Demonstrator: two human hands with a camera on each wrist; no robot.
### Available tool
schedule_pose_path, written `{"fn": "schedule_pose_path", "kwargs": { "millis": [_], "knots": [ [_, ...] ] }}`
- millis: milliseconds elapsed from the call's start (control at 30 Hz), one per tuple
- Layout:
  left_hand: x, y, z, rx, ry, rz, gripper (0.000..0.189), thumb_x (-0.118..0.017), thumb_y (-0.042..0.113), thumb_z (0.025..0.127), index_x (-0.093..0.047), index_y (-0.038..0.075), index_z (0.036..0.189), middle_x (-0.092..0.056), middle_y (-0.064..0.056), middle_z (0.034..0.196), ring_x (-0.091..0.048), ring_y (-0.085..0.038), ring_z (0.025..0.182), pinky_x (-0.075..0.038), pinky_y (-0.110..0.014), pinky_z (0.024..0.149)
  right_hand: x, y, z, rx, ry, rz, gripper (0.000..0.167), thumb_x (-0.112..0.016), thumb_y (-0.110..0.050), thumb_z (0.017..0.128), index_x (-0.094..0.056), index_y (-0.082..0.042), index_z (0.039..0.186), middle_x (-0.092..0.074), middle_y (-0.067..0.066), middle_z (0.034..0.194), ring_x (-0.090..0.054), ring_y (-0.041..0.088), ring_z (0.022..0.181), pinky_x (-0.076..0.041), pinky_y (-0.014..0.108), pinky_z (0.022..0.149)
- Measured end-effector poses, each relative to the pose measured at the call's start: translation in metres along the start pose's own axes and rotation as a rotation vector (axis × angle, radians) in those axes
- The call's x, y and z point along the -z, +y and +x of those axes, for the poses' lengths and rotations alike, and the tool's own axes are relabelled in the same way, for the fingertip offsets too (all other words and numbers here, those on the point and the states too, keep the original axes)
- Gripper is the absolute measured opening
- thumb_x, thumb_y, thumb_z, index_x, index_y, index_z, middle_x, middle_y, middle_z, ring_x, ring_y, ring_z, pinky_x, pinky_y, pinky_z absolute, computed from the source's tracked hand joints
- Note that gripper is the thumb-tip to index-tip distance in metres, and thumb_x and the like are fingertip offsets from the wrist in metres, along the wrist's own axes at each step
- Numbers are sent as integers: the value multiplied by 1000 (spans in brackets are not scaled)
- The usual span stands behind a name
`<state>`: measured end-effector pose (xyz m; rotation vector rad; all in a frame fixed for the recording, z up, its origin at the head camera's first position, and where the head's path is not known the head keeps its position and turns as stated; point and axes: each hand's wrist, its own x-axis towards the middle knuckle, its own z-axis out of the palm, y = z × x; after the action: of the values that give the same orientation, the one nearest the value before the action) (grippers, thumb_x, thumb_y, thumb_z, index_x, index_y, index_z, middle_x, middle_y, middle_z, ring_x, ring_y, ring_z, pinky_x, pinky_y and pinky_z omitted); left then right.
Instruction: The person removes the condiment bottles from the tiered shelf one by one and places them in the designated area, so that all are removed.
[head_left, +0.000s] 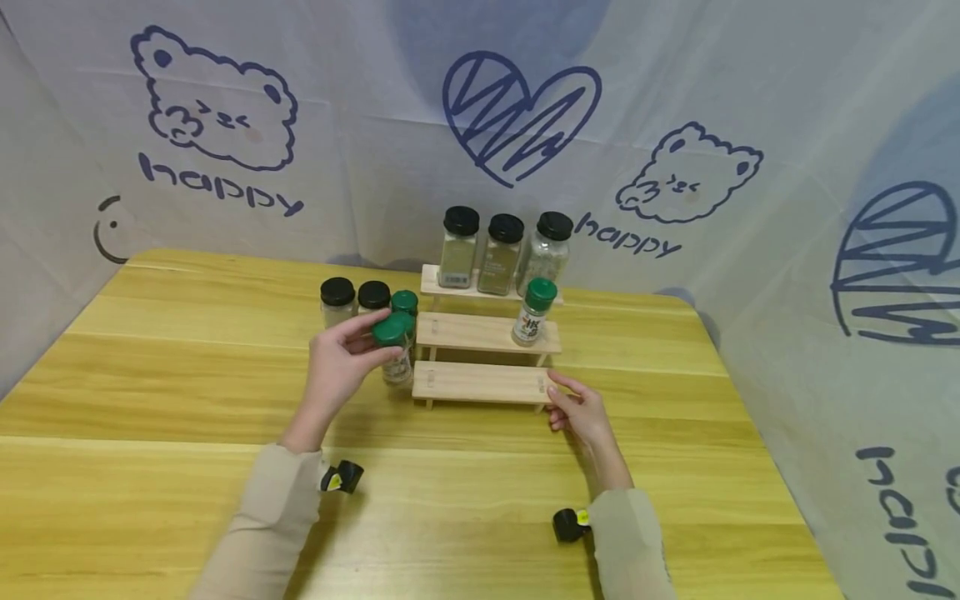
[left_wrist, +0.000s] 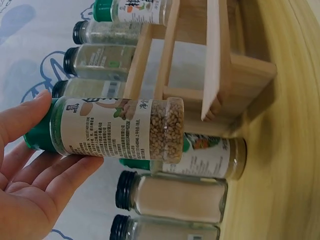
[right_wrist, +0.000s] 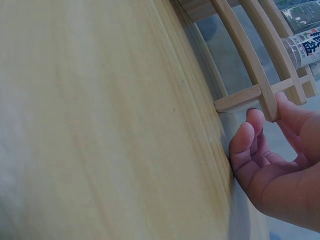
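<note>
A green-capped seed jar [left_wrist: 117,129] is being pinched by the left hand [head_left: 337,362] above the table [head_left: 450,517], just left of the wooden rack [head_left: 465,383]. The lowest tier [head_left: 498,385] is being gripped at its right end by the right hand [head_left: 585,414]. Another green-capped jar [head_left: 531,318] is being borne by the middle tier [head_left: 472,332], three black-capped jars [head_left: 498,260] by the top tier [head_left: 431,282]; further jars [head_left: 337,295] are being supported by the table.

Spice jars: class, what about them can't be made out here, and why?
Head: lower bodies of the tabletop black-capped jars, hidden by the left hand.
Left wrist: part of the green-capped jar, hidden behind the seed jar.
Right wrist: top of the labelled jar, cut off by the right edge.
</note>
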<state>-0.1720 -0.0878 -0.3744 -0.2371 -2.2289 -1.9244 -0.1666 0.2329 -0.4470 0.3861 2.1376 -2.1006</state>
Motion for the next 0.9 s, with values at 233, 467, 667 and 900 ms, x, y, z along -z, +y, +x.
{"fn": "schedule_pose_path", "kwargs": {
  "millis": [233, 467, 667, 900],
  "knots": [
    [7, -7, 2, 8, 28, 18, 46, -72, -4, 71, -57, -5, 115, -59, -19, 110, -60, -30, 92, -50, -20, 72, 0, -1, 0, 0, 5, 10, 40, -56, -7, 88, -47, 2, 126, -59, 1, 58, -50, 8, 43, -45, 18, 40],
    [11, -17, 7, 4, 66, 40, 46, -71, -7, 70, -57, -5, 114, -59, -21, 108, -60, -31, 93, -49, -17, 71, 0, -1, 0, -11, 8, 0, 38, -54, -7, 89, -48, 0, 127, -60, 2, 59, -50, 8, 43, -46, 19, 41],
    [13, -26, 13, 49, 88, 46, 47, -72, -4, 71, -57, -4, 115, -60, -20, 108, -60, -29, 93, -49, -16, 71, 0, 0, 0, -15, 7, -4, 37, -53, -7, 90, -49, -1, 127, -60, 2, 59, -51, 8, 43, -46, 19, 41],
    [11, -36, 21, 44, 113, 83, 47, -72, -5, 70, -58, -3, 115, -61, -18, 106, -61, -14, 85, -49, -15, 70, 0, 0, 0, -9, 13, -1, 37, -54, -8, 90, -49, -1, 126, -60, 3, 59, -50, 8, 43, -46, 19, 41]
  ]
}}
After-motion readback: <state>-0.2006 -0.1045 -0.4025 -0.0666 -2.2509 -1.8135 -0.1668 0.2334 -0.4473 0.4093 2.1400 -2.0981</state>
